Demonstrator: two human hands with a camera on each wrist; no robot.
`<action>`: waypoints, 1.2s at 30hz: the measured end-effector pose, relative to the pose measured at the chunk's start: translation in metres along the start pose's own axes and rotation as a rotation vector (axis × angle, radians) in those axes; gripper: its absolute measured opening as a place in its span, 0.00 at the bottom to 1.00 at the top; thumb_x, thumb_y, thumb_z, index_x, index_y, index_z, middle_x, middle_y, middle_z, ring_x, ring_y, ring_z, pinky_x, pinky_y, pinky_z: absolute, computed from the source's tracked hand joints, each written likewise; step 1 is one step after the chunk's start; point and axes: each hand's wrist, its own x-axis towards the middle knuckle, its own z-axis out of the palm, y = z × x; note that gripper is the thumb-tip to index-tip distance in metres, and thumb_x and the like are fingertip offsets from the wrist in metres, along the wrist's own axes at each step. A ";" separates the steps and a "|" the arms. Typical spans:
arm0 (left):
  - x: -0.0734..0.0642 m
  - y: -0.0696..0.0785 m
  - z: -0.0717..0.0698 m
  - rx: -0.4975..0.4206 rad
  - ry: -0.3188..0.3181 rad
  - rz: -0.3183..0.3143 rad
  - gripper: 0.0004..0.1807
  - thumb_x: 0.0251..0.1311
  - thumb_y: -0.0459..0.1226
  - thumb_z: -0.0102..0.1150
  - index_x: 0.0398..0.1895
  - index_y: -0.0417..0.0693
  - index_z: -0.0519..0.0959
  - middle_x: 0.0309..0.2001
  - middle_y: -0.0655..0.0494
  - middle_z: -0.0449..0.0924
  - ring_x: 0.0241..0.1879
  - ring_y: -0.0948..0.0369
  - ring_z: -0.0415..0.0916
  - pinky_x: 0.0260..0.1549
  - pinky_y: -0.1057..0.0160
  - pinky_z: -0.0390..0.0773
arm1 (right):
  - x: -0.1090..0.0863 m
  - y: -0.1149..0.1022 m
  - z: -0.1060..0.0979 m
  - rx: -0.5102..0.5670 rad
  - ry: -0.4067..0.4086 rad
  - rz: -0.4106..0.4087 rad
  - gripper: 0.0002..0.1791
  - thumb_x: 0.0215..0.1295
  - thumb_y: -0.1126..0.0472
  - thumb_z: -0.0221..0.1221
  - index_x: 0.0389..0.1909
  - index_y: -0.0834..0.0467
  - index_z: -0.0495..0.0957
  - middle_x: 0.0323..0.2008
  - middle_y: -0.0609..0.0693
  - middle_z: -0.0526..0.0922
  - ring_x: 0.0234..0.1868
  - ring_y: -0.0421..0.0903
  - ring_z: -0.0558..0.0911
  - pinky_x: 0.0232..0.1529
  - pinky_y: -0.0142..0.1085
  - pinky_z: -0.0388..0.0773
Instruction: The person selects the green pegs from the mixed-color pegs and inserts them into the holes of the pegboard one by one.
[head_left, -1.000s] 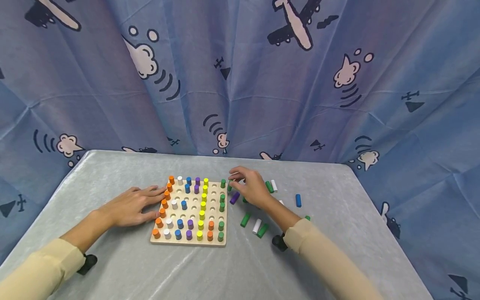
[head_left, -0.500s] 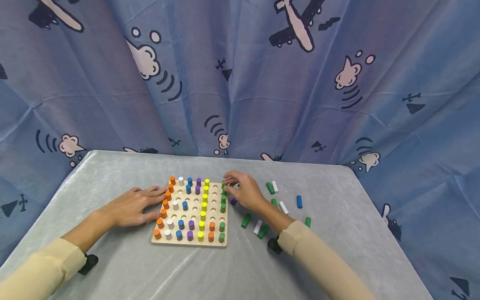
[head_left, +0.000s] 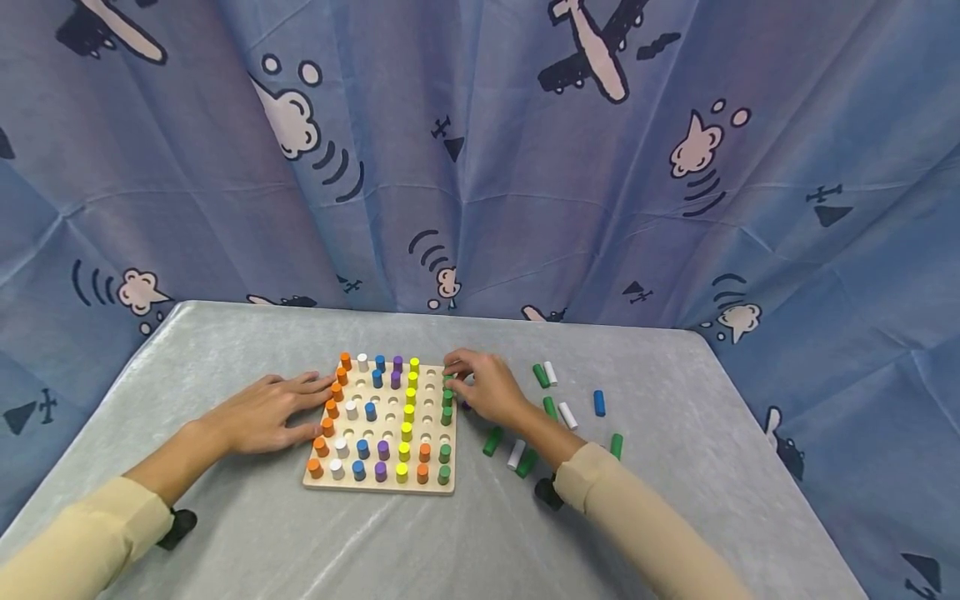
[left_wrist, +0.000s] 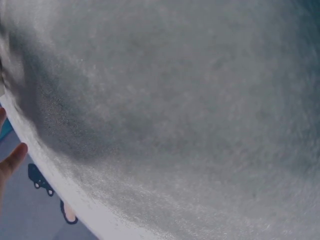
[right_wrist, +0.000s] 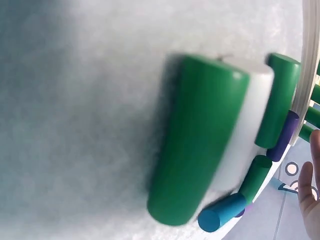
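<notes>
The head view looks forward and down at the left grip (head_left: pixel 266 412) and right grip (head_left: pixel 487 387). Wrist views start behind them, close to the surface (head_left: pixel 247 533). Head and right wrist share green pegs (right_wrist: pixel 200 142).

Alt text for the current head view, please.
The right hand has its fingers curled at a green peg in a pegboard; the left hand touches the pegboard's left edge. Loose pegs lie to the right on a gray table, before a blue curtain.
</notes>
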 end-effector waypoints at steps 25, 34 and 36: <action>-0.002 0.002 -0.001 0.000 0.001 -0.009 0.36 0.69 0.59 0.49 0.70 0.43 0.71 0.73 0.48 0.64 0.71 0.43 0.61 0.59 0.36 0.66 | -0.017 0.035 -0.047 -0.067 0.078 0.046 0.18 0.63 0.68 0.66 0.54 0.62 0.80 0.43 0.51 0.89 0.42 0.46 0.85 0.47 0.48 0.79; -0.001 0.002 0.000 -0.001 -0.012 -0.020 0.36 0.69 0.58 0.51 0.71 0.43 0.70 0.73 0.48 0.63 0.71 0.43 0.61 0.59 0.36 0.66 | -0.032 0.064 -0.070 -0.110 0.147 0.083 0.19 0.60 0.69 0.68 0.54 0.64 0.80 0.41 0.54 0.89 0.39 0.49 0.86 0.44 0.50 0.77; 0.000 0.002 0.000 0.000 -0.017 -0.027 0.36 0.69 0.58 0.51 0.71 0.44 0.69 0.73 0.49 0.63 0.72 0.44 0.60 0.60 0.36 0.65 | -0.035 0.069 -0.074 -0.117 0.151 0.106 0.20 0.60 0.69 0.68 0.54 0.64 0.80 0.41 0.54 0.89 0.40 0.50 0.86 0.44 0.50 0.77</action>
